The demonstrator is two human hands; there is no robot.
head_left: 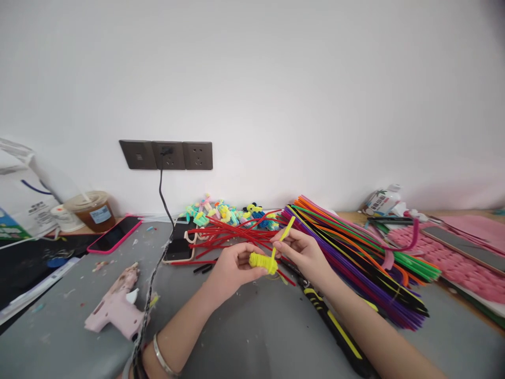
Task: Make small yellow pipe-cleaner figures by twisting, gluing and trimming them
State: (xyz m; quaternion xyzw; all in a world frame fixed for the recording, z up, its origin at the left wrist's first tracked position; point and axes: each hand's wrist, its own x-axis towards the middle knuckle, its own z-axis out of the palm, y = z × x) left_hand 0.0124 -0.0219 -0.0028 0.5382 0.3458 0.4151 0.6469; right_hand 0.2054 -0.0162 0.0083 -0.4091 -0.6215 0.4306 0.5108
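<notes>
Between my hands is a yellow pipe cleaner coil, wound into a thick, fuzzy roll. My left hand grips this roll with thumb and fingers. One straight end of the yellow pipe cleaner sticks up from the roll's right side, and my right hand pinches it. Loose red pipe cleaners lie just behind my hands. Under my right forearm are yellow-and-black handled pliers, their jaws partly hidden near my right hand.
A large bundle of coloured pipe cleaners spreads to the right. Small finished pipe cleaner figures sit by the wall. At left are a pink glue gun, its cord, a phone and a drink cup.
</notes>
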